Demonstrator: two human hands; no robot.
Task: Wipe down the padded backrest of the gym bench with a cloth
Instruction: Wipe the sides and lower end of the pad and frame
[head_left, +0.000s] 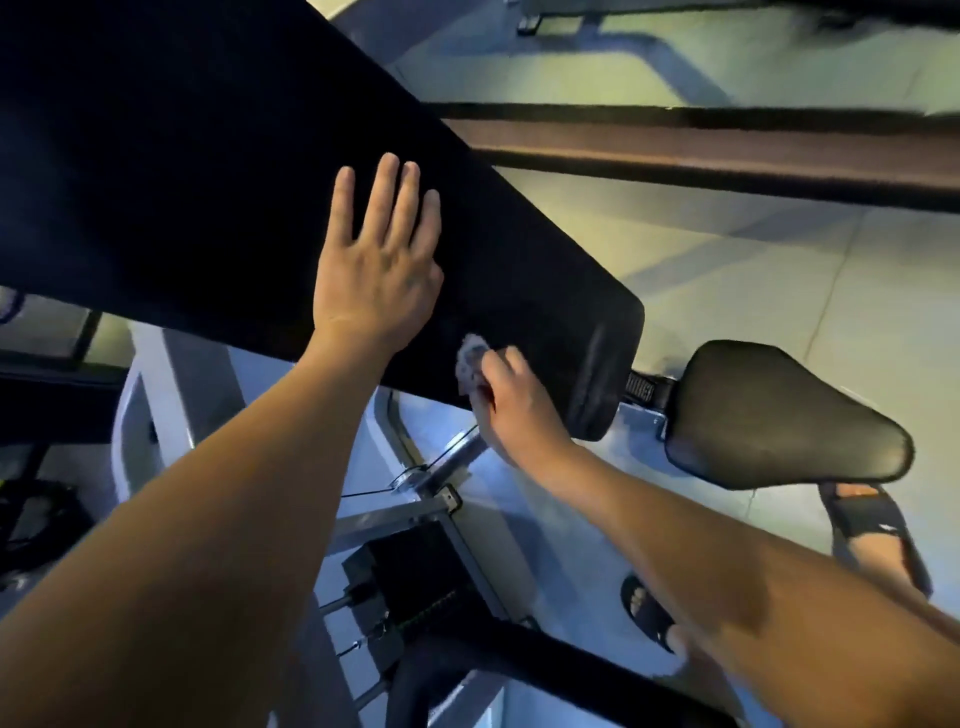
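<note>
Two bare hands, one cloth, one backrest pad, one seat pad, two slide sandals.

Backrest (208, 171): long black padded slab, runs from upper left down to right of centre, tilted; its rounded lower end stops just short of the seat pad (779, 415), w/ a black strap or bracket in the gap. Writing on that strap is too blurred to read.

Left hand (379, 254): flat, palm down on the backrest, fingers (382, 197) straight and slightly spread, pointing up the pad; grips nothing. Forearm reaches in from lower left, nearly straight.

Right hand (511, 405): curled closed around the cloth (470, 361), a small pale wad, pressed to the backrest's lower edge near its end. Knuckles bent, wrist angled up-left, forearm comes in from lower right. Faint smear shows on the pad next to the cloth.

Below: grey metal frame (156, 405) w/ a black bracket, pale tiled floor (779, 270). Sandals (872, 530) black, one w/ an orange patch and a small white mark, not legible; second sandal partly hidden behind the right forearm. Dark rail (727, 150) crosses upper right.
</note>
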